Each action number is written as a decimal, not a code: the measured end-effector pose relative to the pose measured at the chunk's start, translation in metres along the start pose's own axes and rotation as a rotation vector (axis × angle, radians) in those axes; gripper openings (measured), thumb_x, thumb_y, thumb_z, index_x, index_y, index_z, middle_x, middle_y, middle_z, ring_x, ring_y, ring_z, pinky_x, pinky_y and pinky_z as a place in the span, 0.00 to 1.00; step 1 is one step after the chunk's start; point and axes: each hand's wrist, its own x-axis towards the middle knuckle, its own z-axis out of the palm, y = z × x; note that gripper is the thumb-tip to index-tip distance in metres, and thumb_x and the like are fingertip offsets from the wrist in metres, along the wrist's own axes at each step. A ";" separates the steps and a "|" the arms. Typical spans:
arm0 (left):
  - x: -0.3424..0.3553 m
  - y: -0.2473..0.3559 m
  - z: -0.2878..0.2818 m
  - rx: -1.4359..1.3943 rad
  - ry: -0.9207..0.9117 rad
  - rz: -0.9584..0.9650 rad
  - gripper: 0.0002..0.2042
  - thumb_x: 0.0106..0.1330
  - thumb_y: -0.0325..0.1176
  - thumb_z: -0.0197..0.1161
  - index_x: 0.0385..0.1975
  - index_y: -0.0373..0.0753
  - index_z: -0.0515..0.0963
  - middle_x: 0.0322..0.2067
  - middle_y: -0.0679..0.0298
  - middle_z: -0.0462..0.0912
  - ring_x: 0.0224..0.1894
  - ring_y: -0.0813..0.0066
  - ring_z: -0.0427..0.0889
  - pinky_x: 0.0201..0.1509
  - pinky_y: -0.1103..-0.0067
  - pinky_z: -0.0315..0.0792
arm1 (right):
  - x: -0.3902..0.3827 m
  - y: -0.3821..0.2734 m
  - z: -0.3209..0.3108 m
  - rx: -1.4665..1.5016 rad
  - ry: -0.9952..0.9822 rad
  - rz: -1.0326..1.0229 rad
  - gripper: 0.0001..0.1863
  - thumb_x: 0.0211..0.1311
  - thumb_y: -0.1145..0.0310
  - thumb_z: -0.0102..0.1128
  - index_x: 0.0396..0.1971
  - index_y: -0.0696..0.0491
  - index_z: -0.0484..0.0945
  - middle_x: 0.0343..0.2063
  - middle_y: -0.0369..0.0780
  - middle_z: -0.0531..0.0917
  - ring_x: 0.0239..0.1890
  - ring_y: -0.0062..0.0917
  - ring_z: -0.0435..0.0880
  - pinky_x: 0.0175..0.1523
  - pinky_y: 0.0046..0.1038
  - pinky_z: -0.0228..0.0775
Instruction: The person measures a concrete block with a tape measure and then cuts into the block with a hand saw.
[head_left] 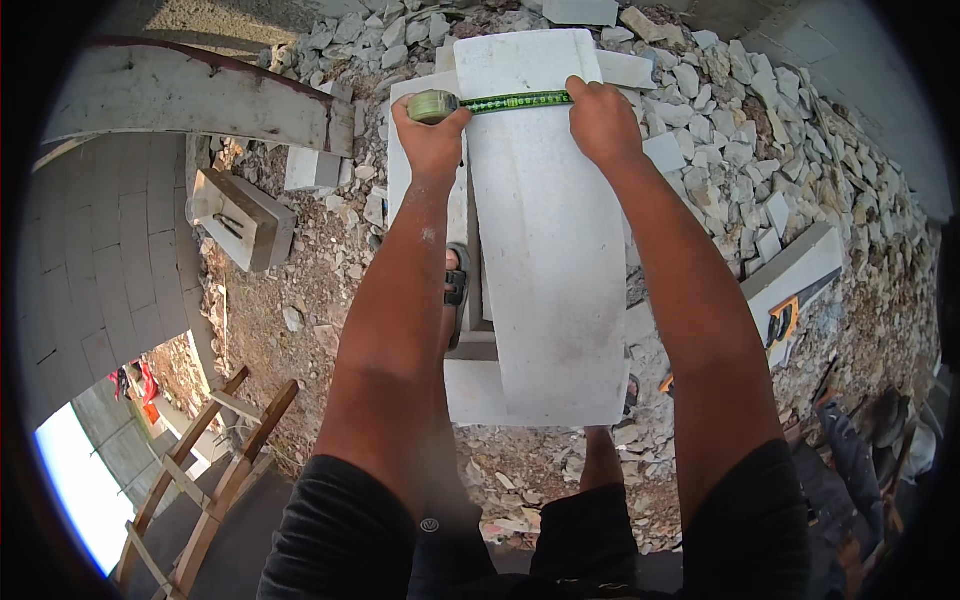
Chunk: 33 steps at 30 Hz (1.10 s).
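A long white block point(550, 260) lies in front of me on top of other white blocks. Across its far end stretches the green blade of a tape measure point(433, 106). My left hand point(432, 135) is closed around the tape's case at the block's left edge. At the right edge, my right hand point(604, 120) pinches the free end of the blade between thumb and fingers. The blade runs nearly level from hand to hand, close to the block's upper face.
Broken white rubble point(720, 150) covers the ground at the far side and right. A handsaw point(785, 320) with an orange-and-black handle rests by a block at right. Another block point(265, 225) stands at left, near a pale beam point(230, 95). A wooden ladder point(205, 500) lies lower left.
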 end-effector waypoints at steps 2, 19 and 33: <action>-0.018 0.002 -0.003 -0.003 0.017 -0.032 0.31 0.48 0.18 0.73 0.50 0.37 0.62 0.40 0.60 0.75 0.40 0.72 0.78 0.45 0.75 0.76 | -0.015 0.000 -0.003 0.002 -0.003 -0.003 0.07 0.58 0.77 0.55 0.36 0.54 0.77 0.29 0.46 0.84 0.38 0.41 0.85 0.45 0.42 0.78; -0.181 0.006 -0.056 0.071 0.072 -0.215 0.31 0.51 0.16 0.71 0.53 0.37 0.61 0.39 0.61 0.75 0.38 0.74 0.78 0.39 0.78 0.76 | -0.172 -0.024 -0.032 0.124 -0.101 -0.001 0.05 0.57 0.75 0.53 0.32 0.52 0.77 0.26 0.41 0.79 0.37 0.38 0.81 0.47 0.40 0.74; -0.310 -0.003 -0.102 0.178 0.104 -0.338 0.32 0.50 0.15 0.71 0.55 0.38 0.63 0.41 0.63 0.74 0.40 0.74 0.77 0.42 0.78 0.76 | -0.298 -0.043 -0.058 0.227 -0.189 0.051 0.05 0.56 0.75 0.56 0.32 0.50 0.77 0.29 0.41 0.79 0.41 0.38 0.79 0.50 0.41 0.71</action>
